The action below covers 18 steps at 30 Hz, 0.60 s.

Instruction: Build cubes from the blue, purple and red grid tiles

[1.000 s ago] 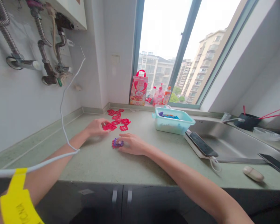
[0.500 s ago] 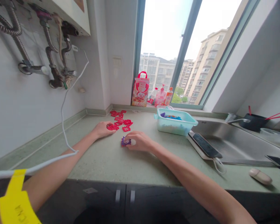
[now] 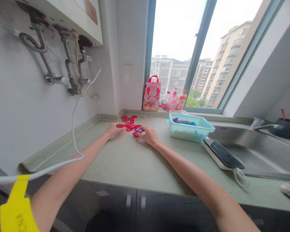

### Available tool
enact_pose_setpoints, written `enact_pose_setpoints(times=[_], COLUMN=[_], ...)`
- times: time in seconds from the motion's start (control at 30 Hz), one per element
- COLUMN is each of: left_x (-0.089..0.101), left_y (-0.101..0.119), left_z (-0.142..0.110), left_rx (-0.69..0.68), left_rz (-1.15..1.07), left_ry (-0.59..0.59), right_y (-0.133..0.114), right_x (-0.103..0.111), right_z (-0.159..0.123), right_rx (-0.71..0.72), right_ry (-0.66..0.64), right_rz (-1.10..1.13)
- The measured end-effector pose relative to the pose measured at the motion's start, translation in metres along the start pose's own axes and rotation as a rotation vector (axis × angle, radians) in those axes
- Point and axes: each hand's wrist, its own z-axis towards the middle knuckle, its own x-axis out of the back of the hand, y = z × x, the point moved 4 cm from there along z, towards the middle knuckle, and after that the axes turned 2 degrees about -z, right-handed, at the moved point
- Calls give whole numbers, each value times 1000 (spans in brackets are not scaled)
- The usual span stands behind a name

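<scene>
On the counter (image 3: 111, 164) lies a cluster of red openwork plastic building pieces (image 3: 130, 125), some overlapping. My left hand (image 3: 114, 130) is at the left edge of this cluster, its thumb and fingers curled round the edge of a red piece. Between the thumb and fingers of my right hand (image 3: 149, 135) is a purple openwork building piece (image 3: 139, 130), pinched right up against the red pieces at the front right of the cluster. Whether the purple piece touches them, I cannot tell.
A turquoise tub (image 3: 190, 133) of blue, purple and orange pieces stands to the right. Beyond it are a phone (image 3: 223, 153) on a white block and a sink (image 3: 263, 154). A white cable (image 3: 73, 129) hangs across the left side. Bottles (image 3: 173, 101) and a pink bag (image 3: 151, 96) line the windowsill.
My right hand has carried the purple piece away from me, from the bare counter to the red cluster. The left hand stays at the cluster's left edge. The view has shifted left.
</scene>
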Motion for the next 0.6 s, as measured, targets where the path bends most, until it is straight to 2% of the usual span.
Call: enact_pose_setpoints(times=[0.07,0.17,0.33,0.43,0.6], left_x=[-4,-10,-26,-33,-32], left_y=[-2,0,7,10,13], left_z=[9,14,13,13,10], left_rx=[10,-44,-168,-215,-162], left_rz=[20,198,458,485,488], left_ry=[34,56,-4,-8,12], right_y=[-11,-18,-18,-20,-15], right_x=[-5,-8,-9,-10,-3], right_z=[4,3,-2,1,-4], right_rx=[-1,16,7,-2,32], right_ry=[-32,-66,-61,-67,-96], right_rz=[-66,-147,-190,-192,-91])
